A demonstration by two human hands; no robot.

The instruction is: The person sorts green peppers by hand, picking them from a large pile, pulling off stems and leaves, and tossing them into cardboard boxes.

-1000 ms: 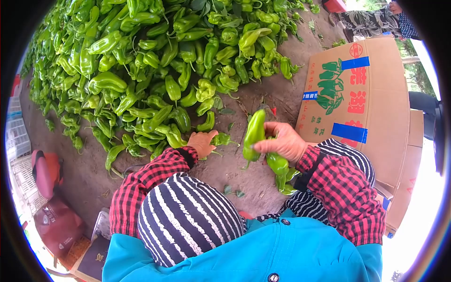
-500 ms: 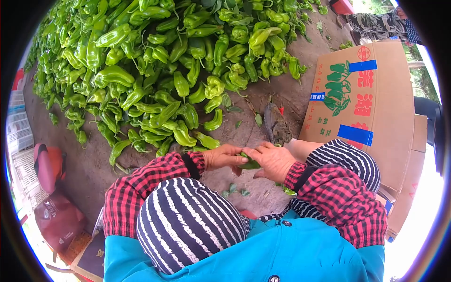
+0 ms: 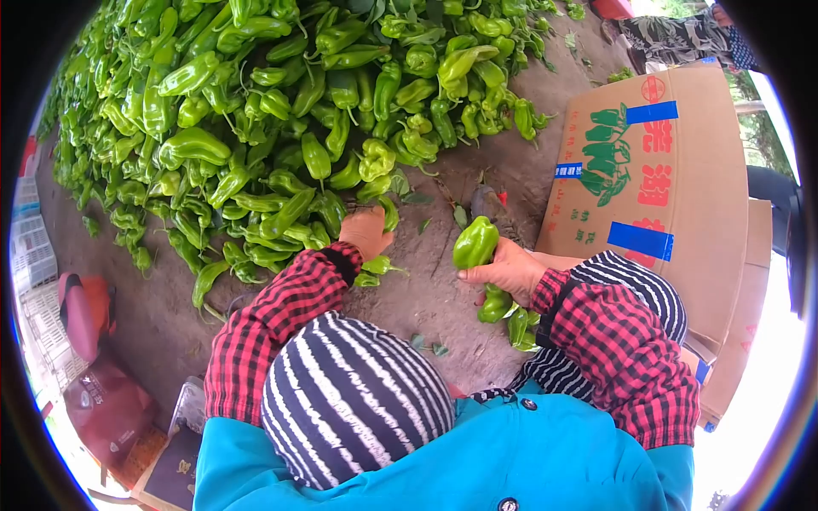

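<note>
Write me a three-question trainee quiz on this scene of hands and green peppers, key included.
1. Multiple choice: what is the right hand holding?
a) a leafy twig
b) a green pepper
c) a strip of tape

2. True or false: the left hand is at the near edge of the pepper pile.

3. Fill the gap: the tape strips on the printed cardboard carton are ____ in colour.

Key: 1 b; 2 true; 3 blue.
</note>
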